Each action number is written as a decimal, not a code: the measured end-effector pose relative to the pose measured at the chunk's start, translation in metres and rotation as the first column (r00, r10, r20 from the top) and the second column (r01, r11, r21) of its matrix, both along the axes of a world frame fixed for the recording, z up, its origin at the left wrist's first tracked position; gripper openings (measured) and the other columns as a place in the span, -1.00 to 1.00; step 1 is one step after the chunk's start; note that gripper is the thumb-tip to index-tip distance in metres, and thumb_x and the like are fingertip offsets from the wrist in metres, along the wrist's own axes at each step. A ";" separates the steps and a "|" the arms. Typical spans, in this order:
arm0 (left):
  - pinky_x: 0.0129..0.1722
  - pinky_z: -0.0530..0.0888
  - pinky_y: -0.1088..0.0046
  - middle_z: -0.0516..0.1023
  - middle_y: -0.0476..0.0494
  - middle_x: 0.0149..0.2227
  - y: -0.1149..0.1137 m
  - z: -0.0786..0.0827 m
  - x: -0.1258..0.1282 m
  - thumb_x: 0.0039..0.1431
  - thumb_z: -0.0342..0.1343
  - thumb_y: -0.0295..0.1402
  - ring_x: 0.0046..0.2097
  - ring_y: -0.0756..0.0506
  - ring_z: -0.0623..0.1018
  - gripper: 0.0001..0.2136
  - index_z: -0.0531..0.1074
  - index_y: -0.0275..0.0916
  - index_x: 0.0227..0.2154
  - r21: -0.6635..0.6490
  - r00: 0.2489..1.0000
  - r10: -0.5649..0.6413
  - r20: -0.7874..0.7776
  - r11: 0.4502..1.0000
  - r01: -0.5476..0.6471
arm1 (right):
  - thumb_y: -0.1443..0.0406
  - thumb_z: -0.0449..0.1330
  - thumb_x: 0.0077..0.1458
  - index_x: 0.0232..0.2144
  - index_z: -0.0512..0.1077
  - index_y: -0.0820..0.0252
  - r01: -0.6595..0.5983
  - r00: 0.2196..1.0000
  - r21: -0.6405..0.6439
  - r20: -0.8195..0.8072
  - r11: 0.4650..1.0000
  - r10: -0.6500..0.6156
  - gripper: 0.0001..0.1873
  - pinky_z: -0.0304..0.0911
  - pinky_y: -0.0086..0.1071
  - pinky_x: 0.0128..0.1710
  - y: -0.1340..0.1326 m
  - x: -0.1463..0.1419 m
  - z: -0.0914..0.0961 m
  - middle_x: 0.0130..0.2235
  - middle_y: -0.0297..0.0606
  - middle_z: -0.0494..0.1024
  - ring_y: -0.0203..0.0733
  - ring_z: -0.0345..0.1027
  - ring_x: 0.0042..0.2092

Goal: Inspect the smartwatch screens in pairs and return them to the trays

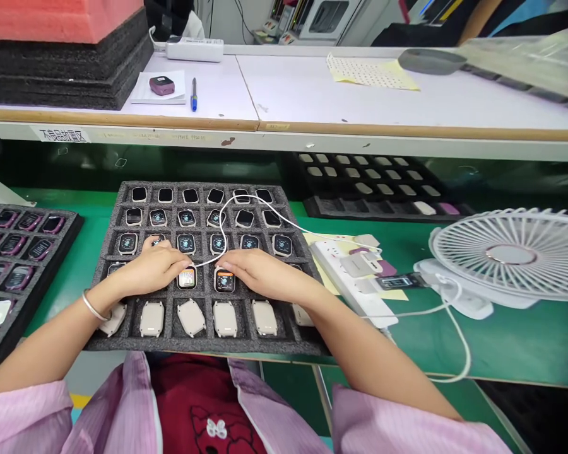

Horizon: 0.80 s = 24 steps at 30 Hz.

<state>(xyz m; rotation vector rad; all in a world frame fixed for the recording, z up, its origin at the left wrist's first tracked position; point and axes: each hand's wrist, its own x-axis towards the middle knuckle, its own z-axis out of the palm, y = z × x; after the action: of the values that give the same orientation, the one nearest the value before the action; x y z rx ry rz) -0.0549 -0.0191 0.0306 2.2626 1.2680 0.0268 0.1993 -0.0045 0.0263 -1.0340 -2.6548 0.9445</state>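
Note:
A dark foam tray [165,343] holds several rows of smartwatch cases without straps. My left hand [157,270] has its fingertips closed on the edge of a smartwatch [187,278] with a bright lit screen. Pinched at the upper edge of a neighbouring smartwatch [224,281] with an orange band on its display is my right hand [258,272]. A white cable [221,221] loops over the tray and ends near my left fingertips; its tip is hidden. The front row of watch cases [225,318] lies back side up, in beige.
At the right are a white power strip [334,252] with chargers and a white fan [508,252]. Another tray [71,228] of purple watches lies at the left. Under the raised shelf [303,107] sits a further tray [350,207]. A pen [194,94] lies above.

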 end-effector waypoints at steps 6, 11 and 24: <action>0.10 0.28 0.11 0.63 -0.07 -0.33 0.009 0.006 0.003 0.23 0.03 -0.20 -0.25 -0.12 0.53 -0.75 0.55 -0.20 -0.27 -0.041 0.981 0.180 0.067 0.983 -0.177 | 0.34 0.11 0.26 -0.15 0.55 0.19 0.130 0.984 -0.134 -0.103 0.982 -0.144 -0.78 0.38 -0.27 -0.11 0.005 -0.003 -0.002 -0.17 -0.20 0.66 -0.13 0.54 -0.17; -0.20 0.39 0.37 0.58 -0.08 -0.29 -0.009 0.033 -0.029 0.16 0.13 -0.18 -0.28 -0.08 0.49 -0.79 0.53 -0.22 -0.35 0.120 0.893 0.303 0.332 0.926 -0.359 | 0.35 0.13 0.22 -0.23 0.59 0.17 0.252 0.954 -0.011 -0.164 0.968 -0.250 -0.78 0.38 -0.23 -0.03 -0.002 0.012 0.000 -0.15 -0.17 0.67 -0.08 0.54 -0.09; -0.13 0.41 0.36 0.62 -0.03 -0.31 -0.118 0.014 -0.112 0.33 0.05 -0.25 -0.22 -0.09 0.53 -0.80 0.57 -0.09 -0.32 0.237 0.996 0.042 0.083 0.970 -0.060 | 0.16 0.11 0.30 -0.22 0.52 0.04 0.367 0.927 0.278 -0.191 0.888 -0.324 -0.80 0.48 -0.23 -0.24 -0.089 0.120 0.014 -0.26 -0.23 0.65 -0.07 0.56 -0.27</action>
<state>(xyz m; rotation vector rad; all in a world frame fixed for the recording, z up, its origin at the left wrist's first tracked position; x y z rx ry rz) -0.1669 -0.1368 0.0447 2.4032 1.3429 0.2986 0.3198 -0.0931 0.0400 -1.2523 -2.2943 0.4868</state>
